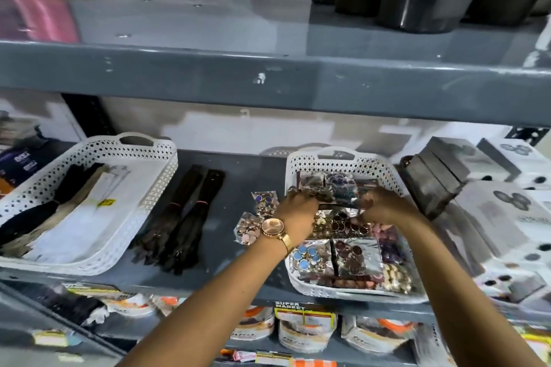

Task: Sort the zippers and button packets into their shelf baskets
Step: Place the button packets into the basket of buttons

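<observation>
The shelf (208, 74) above my hands is grey painted metal, glossy and chipped. Both baskets (155, 188) are white perforated plastic, matt. The button packets (356, 253) are shiny crinkled film. The zippers (185, 217) are dull dark cloth. My watch (272, 226) is polished rose-gold metal.

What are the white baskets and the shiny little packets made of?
The left basket and right basket look like matte white moulded plastic: thin walls with punched diamond holes. The button packets look like glossy clear plastic film, since glare streaks across them and buttons show through.
</observation>
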`<state>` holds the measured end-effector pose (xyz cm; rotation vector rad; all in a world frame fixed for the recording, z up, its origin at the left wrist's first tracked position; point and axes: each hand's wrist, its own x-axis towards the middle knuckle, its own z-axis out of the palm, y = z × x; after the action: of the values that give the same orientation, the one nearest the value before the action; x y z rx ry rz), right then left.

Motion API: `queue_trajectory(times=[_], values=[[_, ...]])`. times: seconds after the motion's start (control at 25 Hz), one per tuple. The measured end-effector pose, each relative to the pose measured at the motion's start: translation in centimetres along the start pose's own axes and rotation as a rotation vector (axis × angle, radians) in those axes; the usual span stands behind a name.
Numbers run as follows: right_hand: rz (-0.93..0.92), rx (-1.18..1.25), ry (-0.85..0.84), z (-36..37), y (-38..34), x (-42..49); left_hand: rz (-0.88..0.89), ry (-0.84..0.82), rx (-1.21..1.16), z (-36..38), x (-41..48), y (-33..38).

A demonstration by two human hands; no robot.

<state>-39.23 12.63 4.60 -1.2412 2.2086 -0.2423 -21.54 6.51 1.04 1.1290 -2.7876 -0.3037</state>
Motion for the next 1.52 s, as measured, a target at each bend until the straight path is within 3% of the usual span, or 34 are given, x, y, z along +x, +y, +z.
queue_trajectory(times=[0.08, 0.16, 0.2, 0.28, 0.36, 0.4, 0.52, 0.6, 0.68, 0.8, 0.88, 1.04, 1.16, 1.28, 1.4, 1.52], values=[[-0.045, -0.1, 0.1, -0.4, -0.8, -0.3, -0.007, 0.155, -0.084, -1.1, -0.5, -1.0], [-0.223, -0.124, 0.273, -0.6, -2.4, -0.3, -0.173, 0.29, -0.146, -2.6, -0.8, -3.5], [-0.343, -0.077, 0.331, -0.4, -3.7, -0.2, -0.297, 0.271, -0.129, -3.3, -1.2, -5.3], [-0.559, 0.025, 0.304, 0.2, -7.5, 0.5, -0.5, 0.057, -0.09, -3.8, -2.4, -8.6], [-0.713, 0.048, 0.134, 1.7, -11.8, 1.9, -0.564, -0.144, -0.109, -3.2, -3.7, -10.0], [-0.75, 0.024, 0.006, 2.8, -13.6, 2.8, -0.557, -0.157, -0.113, -2.6, -4.0, -10.1], [-0.645, -0.234, -0.246, 6.2, -17.0, 6.2, -0.567, -0.129, -0.163, -1.4, -4.2, -10.4], [-0.56, -0.512, -0.237, 7.5, -17.5, 8.0, -0.634, -0.133, -0.245, -1.2, -4.5, -11.2], [-0.532, -0.563, -0.205, 7.8, -17.5, 9.0, -0.676, -0.101, -0.357, -1.2, -5.1, -12.4], [-0.576, -0.466, -0.24, 6.9, -17.3, 9.3, -0.673, -0.041, -0.459, -1.6, -5.6, -13.4], [-0.581, -0.354, -0.298, 6.1, -16.9, 8.7, -0.634, -0.006, -0.4, -2.6, -5.4, -13.4], [-0.653, 0.056, -0.09, 2.3, -15.8, 6.8, -0.489, 0.193, -0.289, -6.2, -3.7, -12.2], [-0.608, 0.329, -0.043, -3.4, -12.9, 5.3, -0.257, 0.332, -0.569, -8.8, -1.4, -9.5], [-0.433, 0.383, -0.011, -7.5, -7.8, 4.7, -0.072, 0.268, -0.71, -9.3, 2.2, -5.8], [-0.296, 0.214, 0.09, -7.1, -3.9, 4.8, -0.027, 0.085, -0.526, -7.4, 5.6, -2.6], [-0.163, 0.256, 0.041, -4.1, -1.1, 5.2, -0.009, -0.066, -0.322, -4.8, 7.5, -1.4]])
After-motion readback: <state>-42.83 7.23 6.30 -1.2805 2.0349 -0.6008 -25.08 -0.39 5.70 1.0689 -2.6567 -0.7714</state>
